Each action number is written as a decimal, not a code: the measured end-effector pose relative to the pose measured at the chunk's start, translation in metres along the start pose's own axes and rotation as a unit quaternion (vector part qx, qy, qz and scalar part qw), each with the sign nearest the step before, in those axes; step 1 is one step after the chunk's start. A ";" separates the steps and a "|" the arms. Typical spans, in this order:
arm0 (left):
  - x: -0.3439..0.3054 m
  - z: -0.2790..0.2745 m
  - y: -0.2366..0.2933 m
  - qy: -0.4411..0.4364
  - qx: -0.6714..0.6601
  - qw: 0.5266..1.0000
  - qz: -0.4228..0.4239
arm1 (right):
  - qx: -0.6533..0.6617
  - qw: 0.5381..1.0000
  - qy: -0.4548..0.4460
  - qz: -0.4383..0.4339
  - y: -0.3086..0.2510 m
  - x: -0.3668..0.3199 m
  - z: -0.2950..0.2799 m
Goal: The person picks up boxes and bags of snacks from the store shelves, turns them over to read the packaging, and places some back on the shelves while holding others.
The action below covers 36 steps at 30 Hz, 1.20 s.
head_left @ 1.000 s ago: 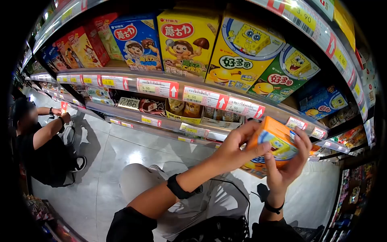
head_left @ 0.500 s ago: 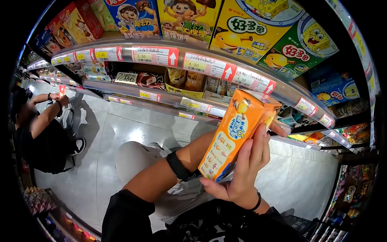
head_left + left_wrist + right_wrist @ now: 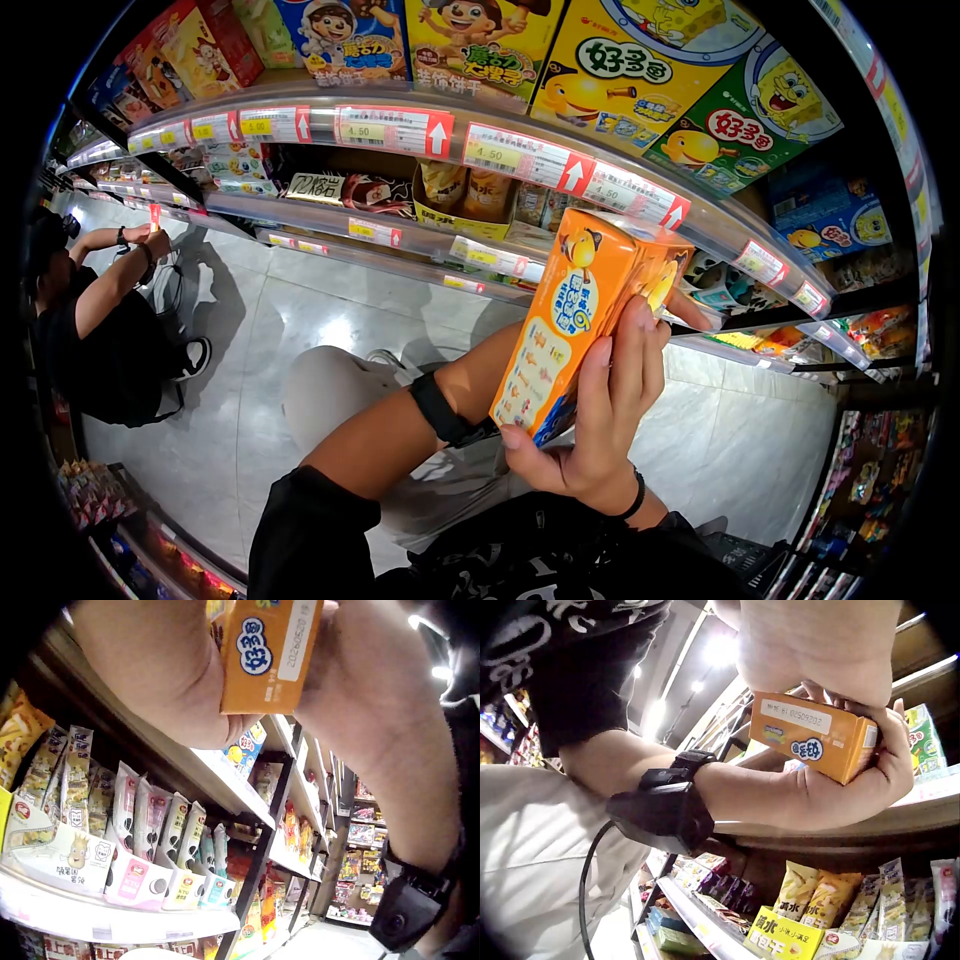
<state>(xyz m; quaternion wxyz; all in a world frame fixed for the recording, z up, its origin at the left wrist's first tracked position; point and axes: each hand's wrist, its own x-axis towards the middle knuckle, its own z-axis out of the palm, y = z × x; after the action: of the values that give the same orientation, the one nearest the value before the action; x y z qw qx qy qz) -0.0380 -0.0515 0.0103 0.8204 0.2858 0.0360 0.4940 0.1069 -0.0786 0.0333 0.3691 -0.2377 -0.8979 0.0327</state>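
Observation:
An orange biscuit box is held up between both hands, its printed narrow side showing in the head view. My left hand grips it from the far side, fingers curled round one end. In the head view the box hides most of that hand. My right hand holds the near side, its thumb at the lower corner and fingers lying along the right face. A stamped date strip shows on the box's underside in both wrist views.
A shelf with price tags runs just beyond the box, bearing yellow and green biscuit boxes. Bagged snacks fill the lower shelf. At the left, another person crouches on the tiled floor.
The box has turned from its picture face to its narrow printed side, and the right hand has shifted along it. The view has tilted down. Over the last half second little moved.

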 end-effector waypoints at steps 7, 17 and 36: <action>0.002 -0.007 0.001 -0.033 0.076 0.996 0.025 | -0.004 1.000 0.001 0.010 -0.003 0.000 0.001; 0.059 -0.017 -0.009 0.074 0.134 0.978 0.140 | 0.104 0.992 0.048 0.058 0.013 -0.015 -0.003; 0.068 -0.004 0.005 0.210 0.131 0.954 0.166 | 0.321 0.893 0.205 0.238 0.042 -0.008 -0.017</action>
<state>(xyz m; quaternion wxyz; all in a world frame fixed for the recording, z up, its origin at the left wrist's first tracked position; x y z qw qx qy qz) -0.0088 0.0085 0.0242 0.6558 0.2828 0.2240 0.6631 0.1408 -0.0471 0.0304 0.5822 -0.3143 -0.6596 0.3566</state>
